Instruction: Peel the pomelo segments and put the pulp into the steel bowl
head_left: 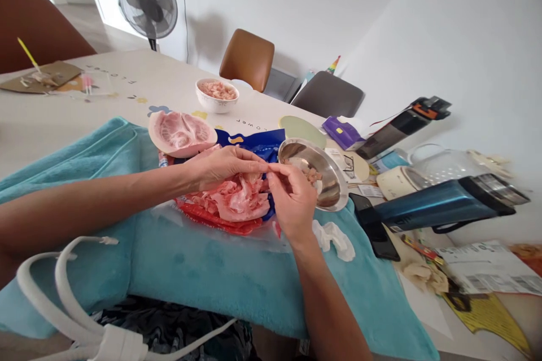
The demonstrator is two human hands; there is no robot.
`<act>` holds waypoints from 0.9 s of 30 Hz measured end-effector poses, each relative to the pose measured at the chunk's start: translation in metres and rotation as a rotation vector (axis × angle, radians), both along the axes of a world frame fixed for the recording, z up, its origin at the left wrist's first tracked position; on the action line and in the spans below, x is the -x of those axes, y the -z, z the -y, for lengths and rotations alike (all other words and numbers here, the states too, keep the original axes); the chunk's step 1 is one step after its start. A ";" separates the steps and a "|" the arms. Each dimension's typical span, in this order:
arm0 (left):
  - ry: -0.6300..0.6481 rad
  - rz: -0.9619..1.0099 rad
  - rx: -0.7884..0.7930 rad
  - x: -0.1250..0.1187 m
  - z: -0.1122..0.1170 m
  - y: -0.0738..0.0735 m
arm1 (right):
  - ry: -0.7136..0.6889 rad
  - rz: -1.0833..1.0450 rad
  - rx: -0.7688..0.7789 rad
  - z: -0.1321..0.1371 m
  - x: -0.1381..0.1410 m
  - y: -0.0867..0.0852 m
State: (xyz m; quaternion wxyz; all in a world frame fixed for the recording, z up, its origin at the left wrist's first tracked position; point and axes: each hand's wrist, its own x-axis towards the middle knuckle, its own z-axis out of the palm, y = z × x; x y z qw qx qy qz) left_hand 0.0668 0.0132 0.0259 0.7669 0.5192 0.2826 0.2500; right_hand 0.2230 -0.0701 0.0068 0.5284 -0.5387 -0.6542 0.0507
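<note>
Over a heap of pink pomelo peelings (237, 200), my left hand (226, 166) and my right hand (293, 194) meet fingertip to fingertip. Both are closed in a pinch; whatever lies between the fingers is too small or hidden to make out. The peelings lie on a red and blue plastic bag (265, 144). Beyond my left wrist is a pomelo half (182, 132), its pink inner side up. Just right of my right hand, a steel bowl (334, 180) holds small brownish pieces. Farther back stands a white bowl (215, 102) filled with pink pomelo pulp.
A teal towel (220, 276) covers the table's near side. To the right lie crumpled tissue (334, 240), a black phone (375, 225), a blue flask (444, 203) and a dark bottle (402, 124). A white cabled device (122, 344) is close to me at lower left.
</note>
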 end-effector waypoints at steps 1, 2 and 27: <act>0.001 0.000 -0.027 -0.001 0.000 0.000 | 0.003 0.007 0.009 0.000 0.000 -0.001; -0.002 0.002 -0.044 -0.001 0.001 0.001 | 0.007 0.012 0.014 0.000 -0.002 -0.002; 0.035 -0.090 -0.032 0.017 -0.002 0.000 | 0.496 -0.194 0.006 -0.015 -0.091 -0.012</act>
